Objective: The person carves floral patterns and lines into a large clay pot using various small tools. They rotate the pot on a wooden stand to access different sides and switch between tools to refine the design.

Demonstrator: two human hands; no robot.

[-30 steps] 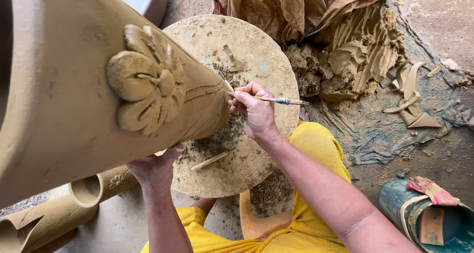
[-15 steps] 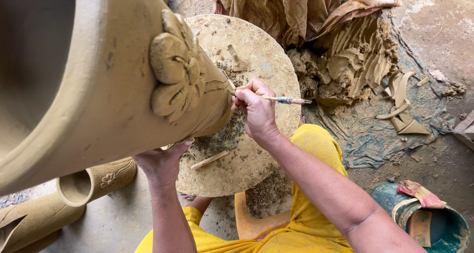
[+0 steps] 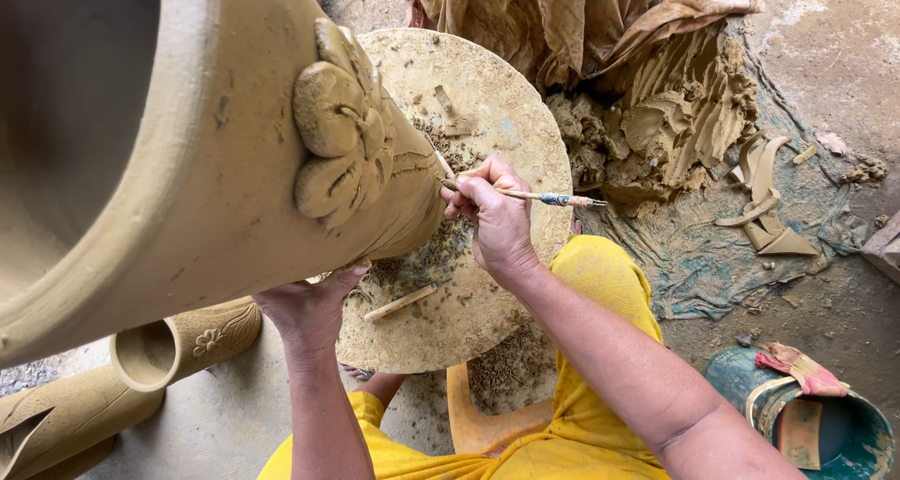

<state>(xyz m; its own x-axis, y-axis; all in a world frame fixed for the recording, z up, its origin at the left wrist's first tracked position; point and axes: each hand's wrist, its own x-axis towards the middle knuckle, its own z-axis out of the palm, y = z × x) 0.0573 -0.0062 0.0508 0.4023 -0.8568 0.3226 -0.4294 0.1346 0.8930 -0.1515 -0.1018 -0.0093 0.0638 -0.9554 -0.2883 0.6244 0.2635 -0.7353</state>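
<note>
A thin carving tool is pinched in the right hand, its tip at the unfired clay pot beside the moulded flower. The pot is braced from below by the left hand, fingers pressed against it, over the round wooden board.

Right hand, tool, clay pot

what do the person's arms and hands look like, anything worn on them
Both arms are bare, with no sleeves in view. The left hand and the right hand wear no gloves, and no rings, bangles or watch can be seen. Flecks of wet clay cling to the fingers and knuckles. The only clothing in sight is yellow cloth over the legs below.
</note>
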